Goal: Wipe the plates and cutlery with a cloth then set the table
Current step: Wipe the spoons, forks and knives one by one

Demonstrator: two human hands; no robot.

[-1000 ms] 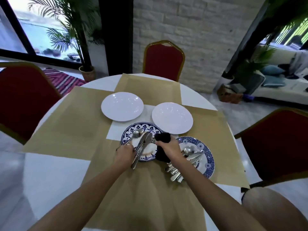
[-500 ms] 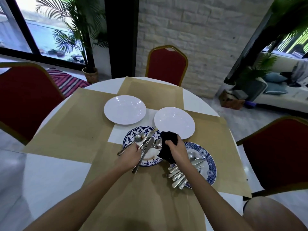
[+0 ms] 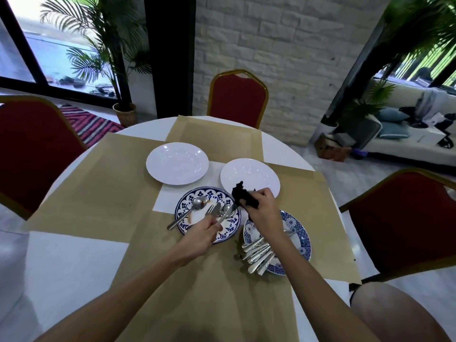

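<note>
My left hand [image 3: 201, 232] grips a knife [image 3: 227, 213] over a blue-patterned plate [image 3: 190, 199] that also carries a spoon [image 3: 200, 202] and a fork [image 3: 209, 211]. My right hand [image 3: 262, 205] holds a black cloth [image 3: 243, 195] bunched at the knife's tip. A second blue-patterned plate [image 3: 299, 234] to the right holds a pile of cutlery [image 3: 257, 254], partly hidden by my right forearm. Two plain white plates stand farther back, one on the left [image 3: 177, 162] and one on the right [image 3: 249, 176].
The round white table [image 3: 69, 262] is covered with tan placemats [image 3: 98, 174]. Red chairs stand at the far side [image 3: 238, 99], the left [image 3: 32, 149] and the right [image 3: 404, 225]. A potted palm [image 3: 118, 70] is by the window.
My right hand has drawn the cloth up along the knife towards its tip and farther from me. My left hand keeps its hold on the knife over the plate.
</note>
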